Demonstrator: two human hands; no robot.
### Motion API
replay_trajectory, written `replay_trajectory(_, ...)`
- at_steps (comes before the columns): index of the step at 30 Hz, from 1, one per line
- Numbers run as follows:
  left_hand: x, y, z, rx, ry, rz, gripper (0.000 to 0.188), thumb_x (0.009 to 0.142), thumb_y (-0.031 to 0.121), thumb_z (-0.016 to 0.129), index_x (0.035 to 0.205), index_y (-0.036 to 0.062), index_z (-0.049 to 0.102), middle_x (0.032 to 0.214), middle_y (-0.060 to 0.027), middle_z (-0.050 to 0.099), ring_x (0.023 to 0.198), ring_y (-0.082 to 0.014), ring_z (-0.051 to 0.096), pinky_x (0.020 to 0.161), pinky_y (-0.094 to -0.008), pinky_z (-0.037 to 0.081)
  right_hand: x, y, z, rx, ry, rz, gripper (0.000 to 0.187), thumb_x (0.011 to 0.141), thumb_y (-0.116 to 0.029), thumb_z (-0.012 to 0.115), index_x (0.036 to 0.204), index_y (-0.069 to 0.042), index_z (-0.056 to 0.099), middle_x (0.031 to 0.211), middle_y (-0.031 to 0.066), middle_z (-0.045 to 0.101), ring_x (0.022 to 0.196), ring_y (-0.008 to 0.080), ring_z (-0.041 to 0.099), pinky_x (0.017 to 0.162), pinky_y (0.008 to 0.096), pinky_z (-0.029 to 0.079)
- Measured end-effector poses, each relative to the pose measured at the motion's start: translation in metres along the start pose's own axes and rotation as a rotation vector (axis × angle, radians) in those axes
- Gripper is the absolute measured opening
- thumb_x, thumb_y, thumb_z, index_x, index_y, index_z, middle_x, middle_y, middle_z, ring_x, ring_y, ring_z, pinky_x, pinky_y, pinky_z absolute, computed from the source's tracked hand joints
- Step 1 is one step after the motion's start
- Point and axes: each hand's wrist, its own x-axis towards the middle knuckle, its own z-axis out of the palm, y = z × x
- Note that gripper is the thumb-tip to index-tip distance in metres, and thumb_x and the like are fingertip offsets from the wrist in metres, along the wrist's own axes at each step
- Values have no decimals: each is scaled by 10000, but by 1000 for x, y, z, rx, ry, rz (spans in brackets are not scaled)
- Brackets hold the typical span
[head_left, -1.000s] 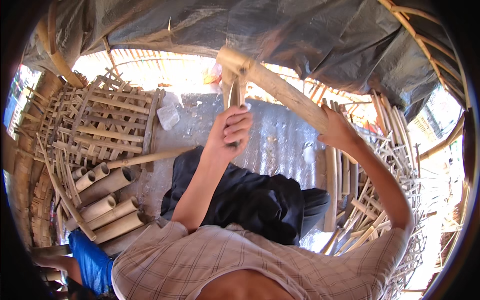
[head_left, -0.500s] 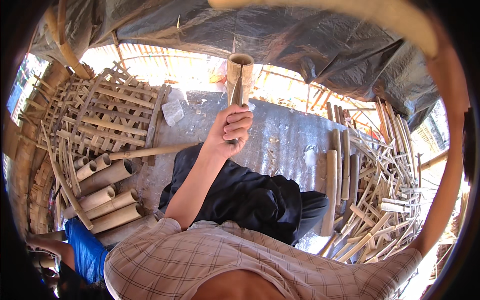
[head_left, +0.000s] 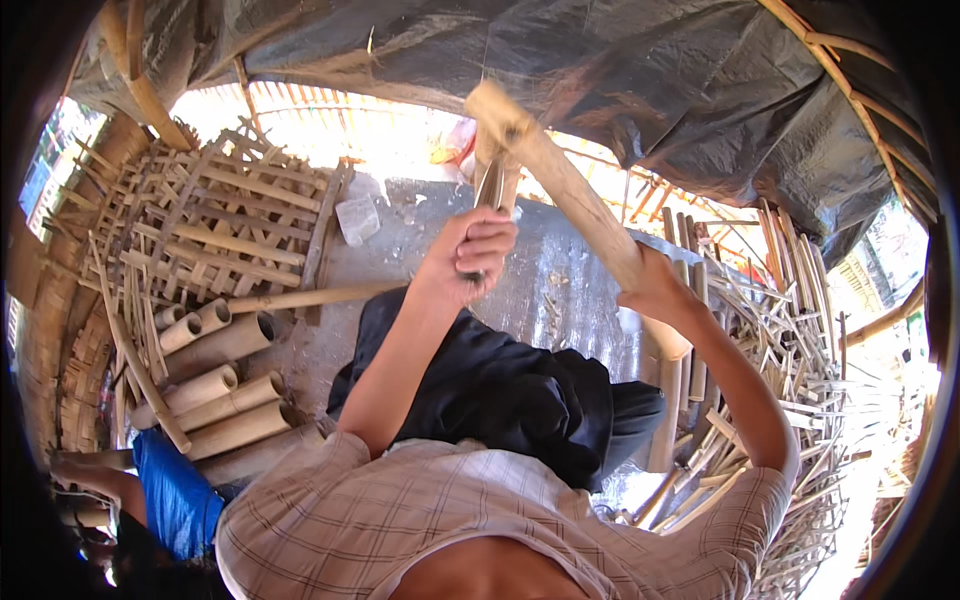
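The grey sheet (head_left: 575, 270) is taken as the reference for all places. Above its far edge, a thick bamboo club (head_left: 575, 180) is held by the right hand (head_left: 660, 290), whose fingers are wrapped around it near its nearer end. The club's long axis is slanted from near right to far left, its free end being pointed away from the wearer. A blade (head_left: 489, 188) is gripped by the left hand (head_left: 468, 250), clenched around the handle, above the far middle of the grey sheet. The blade is pointed away from the wearer, set against a pale bamboo tube (head_left: 510, 185) whose top is crossed by the club; whether contact is made there cannot be told. The tube's lower part is hidden by the left fist.

Beyond the far edge of the grey sheet, a red-and-white bag (head_left: 458, 145) is seen; any print on it cannot be made out. A pale block (head_left: 358, 220) is noted on the sheet's far left part. Left of the sheet, a bamboo lattice (head_left: 235, 235) and stacked bamboo tubes (head_left: 240, 402) are placed. Right of it, split bamboo strips (head_left: 785, 370) are heaped. The sheet's near part is covered by black cloth (head_left: 500, 395).
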Motion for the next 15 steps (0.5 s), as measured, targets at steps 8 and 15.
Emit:
replay_trajectory(8,3,15,8,-94,-26,0,264,1032,6,461,781,61,397,631,19,399,403,-49,376,286,-190,343,4,-59,-107,-673,163,130,631,793,-25,679,1405,-87,533,966,281,724,958,460,725,882,570,578)
replay_trajectory(15,-1,44,2,4,-68,-147,174,1060,23,382,890,6,418,634,3,408,393,-57,395,285,-186,388,-13,-136,-254,-1427,785,-225,463,841,-138,739,1290,-114,627,889,182,747,805,373,753,704,481,610)
